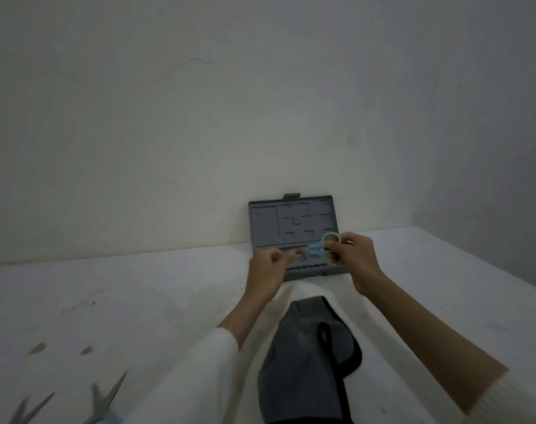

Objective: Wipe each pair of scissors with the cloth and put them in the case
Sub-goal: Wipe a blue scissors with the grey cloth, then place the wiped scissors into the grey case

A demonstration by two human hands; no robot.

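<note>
Two hands hold small scissors over the open case.

The right hand (357, 258) grips the green handles of the small scissors (321, 250) – the left hand (268, 269) pinches the blade tips. They hover just above the gray case (262, 223), which sits open against the wall at 12 o'clock. A gray cloth (306, 356) lies at 6 o'clock. Two more scissors (107, 396) lie open at 8 o'clock on the white table (123, 301).

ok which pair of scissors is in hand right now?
The green-handled scissors, held over the open case: right hand grips the handles, left hand pinches the blade end. The other scissors lie untouched at bottom left.
</note>
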